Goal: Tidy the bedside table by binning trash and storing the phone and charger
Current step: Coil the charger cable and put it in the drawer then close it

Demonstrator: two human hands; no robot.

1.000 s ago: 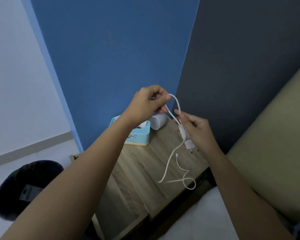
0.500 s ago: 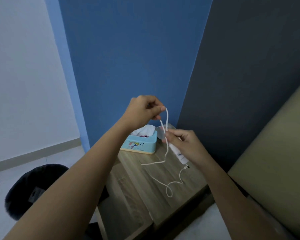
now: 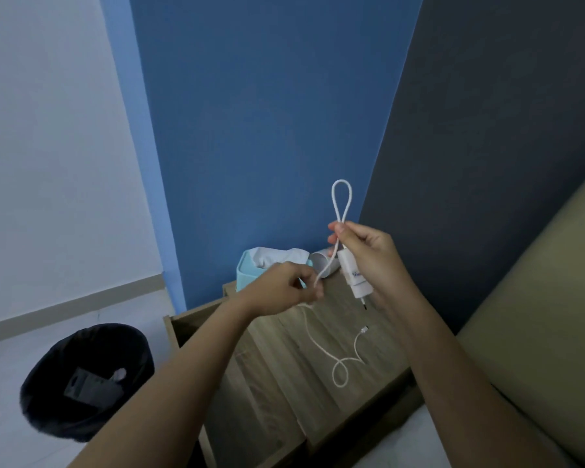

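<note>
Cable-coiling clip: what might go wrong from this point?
The loose cable tail trails across the bedside table; pulling it in could tangle it. The charger plug is only pinched by the right hand along with the loop, so it may slip while the left hand feeds cable.

We see a blue wall (image 3: 267,130) at centre, white wall (image 3: 48,146) left, dark grey wall (image 3: 504,130) right, pale floor (image 3: 11,383) lower left.

We see a white charger (image 3: 357,276) with a white cable (image 3: 321,347), a light-blue tissue box (image 3: 245,276), a wood-grain desk (image 3: 284,393), and a black bin (image 3: 85,380).
</note>
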